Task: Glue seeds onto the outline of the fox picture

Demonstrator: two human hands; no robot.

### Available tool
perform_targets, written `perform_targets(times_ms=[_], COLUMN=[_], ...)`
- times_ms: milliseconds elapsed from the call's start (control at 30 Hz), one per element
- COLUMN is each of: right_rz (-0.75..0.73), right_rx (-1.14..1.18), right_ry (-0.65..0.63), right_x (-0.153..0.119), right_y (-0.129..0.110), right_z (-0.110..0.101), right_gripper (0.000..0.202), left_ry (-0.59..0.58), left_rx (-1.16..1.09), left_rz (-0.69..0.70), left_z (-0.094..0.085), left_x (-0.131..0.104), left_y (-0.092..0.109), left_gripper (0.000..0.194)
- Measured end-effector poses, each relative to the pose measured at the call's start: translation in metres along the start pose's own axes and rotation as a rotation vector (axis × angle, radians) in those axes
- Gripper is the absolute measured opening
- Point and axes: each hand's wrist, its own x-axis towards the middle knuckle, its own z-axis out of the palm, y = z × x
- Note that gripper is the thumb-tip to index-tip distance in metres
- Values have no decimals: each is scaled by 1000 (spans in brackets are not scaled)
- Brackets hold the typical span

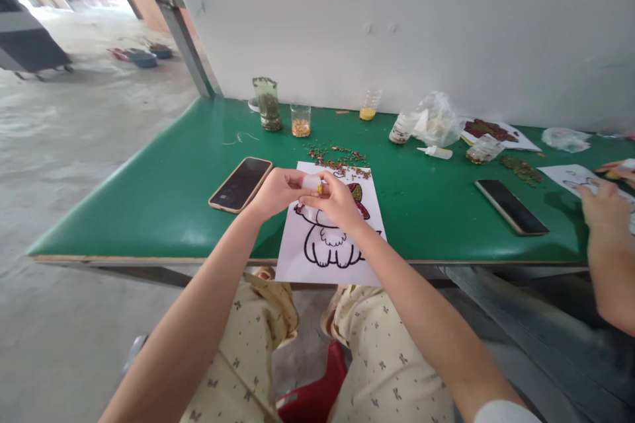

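Above a sheet of paper (292, 258) with a black-outlined cartoon animal, my two hands meet around a small white glue bottle (311, 182) with a yellow part at one end. My left hand (278, 194) is closed on the white body. The fingers of my right hand (338, 202) are closed at its yellow end and hide part of it. Red and green bits fill the drawing's ear (358, 197). Loose seeds or grains (340, 158) lie scattered along the sheet's top edge. Left of my hands lies a phone (241, 184).
Along the back of the green table (163, 192) stand a green cut bottle (268, 104), a cup of yellow kernels (300, 121) and a yellow-capped jar (369, 107). Rightward are a plastic bag (439, 120), another glue bottle (436, 153), a second phone (510, 206) and another person's hand (606, 203).
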Motion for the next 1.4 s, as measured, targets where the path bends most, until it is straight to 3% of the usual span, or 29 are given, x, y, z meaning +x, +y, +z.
perform_targets(times_ms=[600,1400], right_rz=[-26,-55], right_rx=[43,104], right_ry=[-9,-19], right_x=[5,9], right_y=[3,5], right_z=[4,6], right_gripper=[45,45], left_ry=[-12,-6], left_rx=[25,7], left_rz=[45,58], left_z=[-8,-7], left_x=[2,2], left_y=[-9,-4], left_gripper=[28,30])
